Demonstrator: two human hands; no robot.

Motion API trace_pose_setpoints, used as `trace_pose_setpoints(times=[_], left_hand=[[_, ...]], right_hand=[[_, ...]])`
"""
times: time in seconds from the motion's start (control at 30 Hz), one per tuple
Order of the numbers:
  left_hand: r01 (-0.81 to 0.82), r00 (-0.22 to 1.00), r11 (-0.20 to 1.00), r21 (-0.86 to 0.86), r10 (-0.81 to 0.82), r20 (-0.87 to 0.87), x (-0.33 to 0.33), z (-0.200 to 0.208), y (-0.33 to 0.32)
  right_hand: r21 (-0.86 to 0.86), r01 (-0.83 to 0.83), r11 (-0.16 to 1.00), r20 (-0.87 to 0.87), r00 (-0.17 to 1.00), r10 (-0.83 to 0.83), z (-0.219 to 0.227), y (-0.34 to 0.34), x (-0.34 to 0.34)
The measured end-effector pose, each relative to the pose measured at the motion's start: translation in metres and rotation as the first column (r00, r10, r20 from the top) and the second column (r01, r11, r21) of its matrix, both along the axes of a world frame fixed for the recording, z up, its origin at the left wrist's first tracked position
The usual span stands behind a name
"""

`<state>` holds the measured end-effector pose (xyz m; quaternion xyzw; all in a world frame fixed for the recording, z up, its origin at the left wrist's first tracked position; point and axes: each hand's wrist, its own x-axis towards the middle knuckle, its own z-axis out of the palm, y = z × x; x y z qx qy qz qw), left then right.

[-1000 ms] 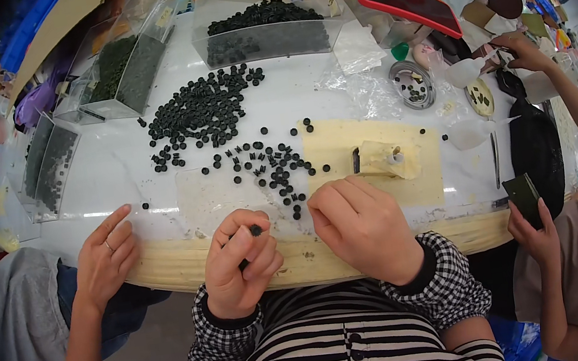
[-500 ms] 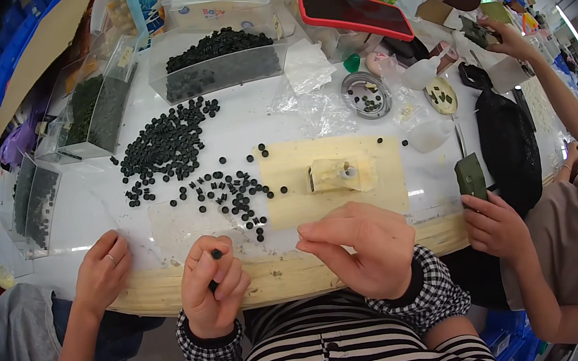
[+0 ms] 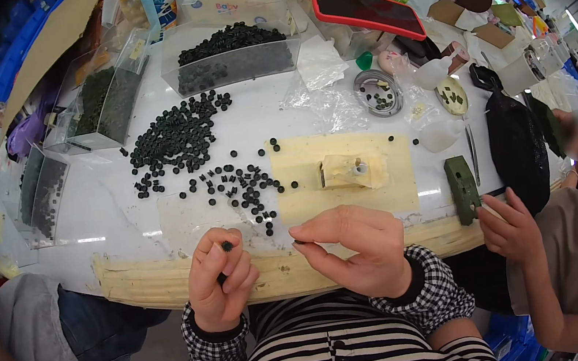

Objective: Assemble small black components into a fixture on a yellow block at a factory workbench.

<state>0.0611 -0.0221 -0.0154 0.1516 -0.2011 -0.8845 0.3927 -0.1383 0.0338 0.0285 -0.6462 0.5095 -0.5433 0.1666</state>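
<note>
My left hand (image 3: 219, 282) is closed, with a small black toy wheel (image 3: 226, 246) pinched between thumb and forefinger. A second dark bit (image 3: 221, 278) shows lower down, among its curled fingers. To its right, my right hand (image 3: 358, 250) pinches a tiny dark piece (image 3: 299, 242) at its fingertips; its exact shape is too small to make out. Both hands hover over the table's near edge, slightly apart. Beyond them lie loose black wheels (image 3: 250, 193) and a denser heap of wheels (image 3: 176, 141). A tape-wrapped block (image 3: 336, 174) with a small metal tip sits on a yellow sheet (image 3: 394, 191).
Clear bins of black (image 3: 235, 62) and dark green parts (image 3: 98, 107) stand at the back. A red-cased phone (image 3: 369, 12) leans there. On the right are a round dish (image 3: 378, 93), a black bag (image 3: 516, 141), a green part (image 3: 462, 189) and a co-worker's hand (image 3: 511, 229).
My right fingertips now show a tiny dark piece. The left co-worker's hand has drawn back from the table edge. The right co-worker's near hand has come off the green part.
</note>
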Motion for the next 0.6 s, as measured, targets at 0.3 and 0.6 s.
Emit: trace_pose_setpoints(times=[0.3, 0.6], left_hand=[[0.013, 1.0, 1.0, 0.019, -0.013, 0.025, 0.0014, 0.003, -0.0001], [0.015, 1.0, 1.0, 0.019, -0.016, 0.022, 0.001, 0.002, -0.0006]], right_hand=[[0.128, -0.022, 0.992, 0.067, 0.998, 0.013, -0.008, -0.0014, 0.0038], [0.168, -0.026, 0.985, 0.104, 0.995, 0.008, -0.0103, -0.0006, 0.0053]])
